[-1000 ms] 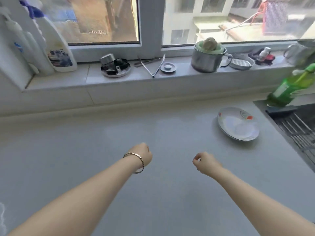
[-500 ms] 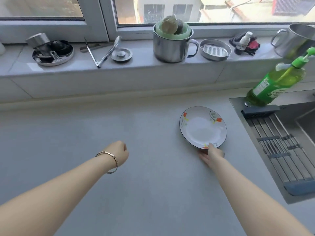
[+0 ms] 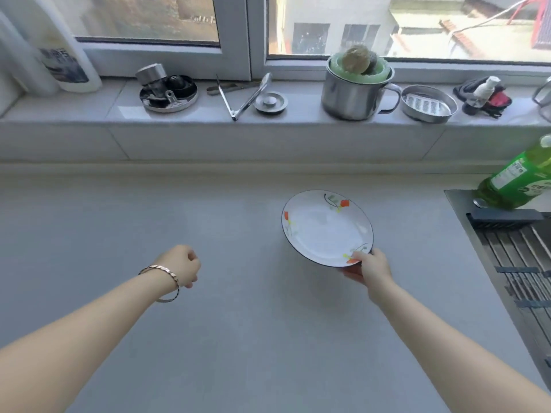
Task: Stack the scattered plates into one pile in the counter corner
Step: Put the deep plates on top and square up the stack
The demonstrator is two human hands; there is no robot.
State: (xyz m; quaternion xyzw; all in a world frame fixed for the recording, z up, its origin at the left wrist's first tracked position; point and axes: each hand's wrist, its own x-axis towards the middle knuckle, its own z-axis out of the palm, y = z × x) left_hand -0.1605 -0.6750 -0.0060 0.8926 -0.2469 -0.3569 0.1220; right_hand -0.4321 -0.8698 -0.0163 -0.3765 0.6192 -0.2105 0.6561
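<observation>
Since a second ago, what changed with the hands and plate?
The right hand reached forward to the plate and now grips its near rim, thumb on top, fingers beneath. The left hand stayed a curled, empty fist; the steel mug stays on the sill.

Right hand [image 3: 371, 268] pinching plate [image 3: 325, 226] rim, left hand [image 3: 182, 265] seemingly fisted

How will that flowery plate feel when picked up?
The plate looks stiff and probably ceramic, so likely breakable. Its glossy surface may be slippery. The right hand pinches only its near rim, so it could tip.
</observation>
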